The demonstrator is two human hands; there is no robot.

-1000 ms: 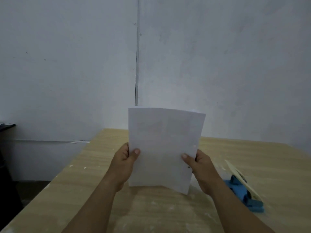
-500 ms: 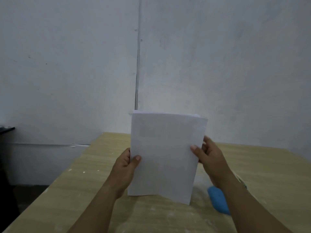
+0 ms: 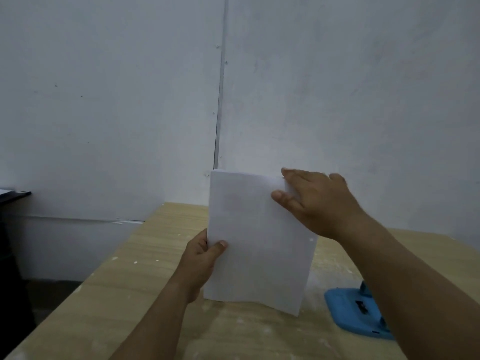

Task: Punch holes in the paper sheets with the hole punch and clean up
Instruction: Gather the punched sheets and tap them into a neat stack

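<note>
Wall [image 3: 104, 100]: pale grey, plain, filling the upper half of the view, with a vertical seam running down toward the top of the sheets. Desk [image 3: 130, 294]: light wood grain, its far edge set against the wall and its left edge running diagonally toward the viewer. Sheets [image 3: 259, 245]: a white stack held upright above the middle of the desk, broad face toward the viewer, slightly bowed; the lower edge sits close to the desktop, and contact cannot be told. Right hand [image 3: 319, 201]: at the upper right corner of the sheets, thumb laid on the front face, forefinger at the top edge, remaining fingers behind the stack, pinching the corner; somewhat blurred. Left hand [image 3: 202, 253]: gripping the left edge of the sheets at about mid-height, thumb on the front, fingers wrapped behind. Punch [image 3: 355, 313]: blue, flat on the desk to the right of the sheets and apart from them, its right part hidden by the right forearm. Dark ledge [image 3: 15, 194]: at the far left edge of the view, beside the wall, kind not determinable. Specks [image 3: 135, 262]: small white bits scattered over the desktop. Hole [image 3: 311, 239]: one small round punched mark near the right edge of the sheets.
</note>
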